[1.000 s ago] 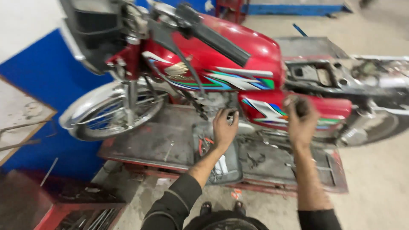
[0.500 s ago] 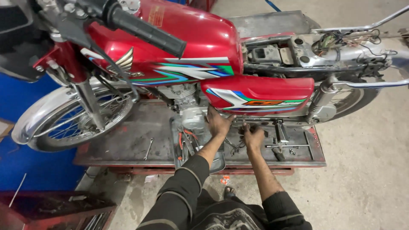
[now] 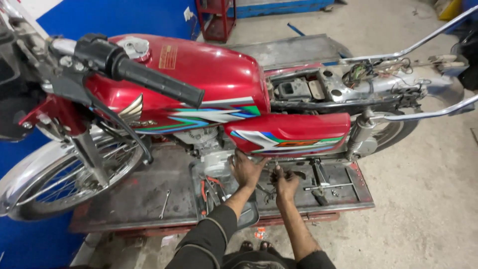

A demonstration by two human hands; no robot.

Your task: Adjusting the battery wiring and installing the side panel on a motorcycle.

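A red motorcycle [image 3: 209, 74] with its seat removed stands on a low metal work stand [image 3: 149, 194]. My left hand [image 3: 246, 169] reaches under the red side cover [image 3: 289, 134], fingers spread against the engine area. My right hand [image 3: 285, 182] is just to its right, fingers curled around a small dark part below the cover; what it grips is too small to make out. Both hands are greasy.
A spanner [image 3: 164, 204] lies on the stand's left part. A grey tray [image 3: 219, 192] with red-handled tools sits under my left arm. More tools [image 3: 323, 187] lie on the stand's right part. The front wheel [image 3: 64, 179] is at left; a blue wall is behind.
The view has dropped and drawn closer. Both hands came down from the side cover to the engine area beneath it and now sit close together.
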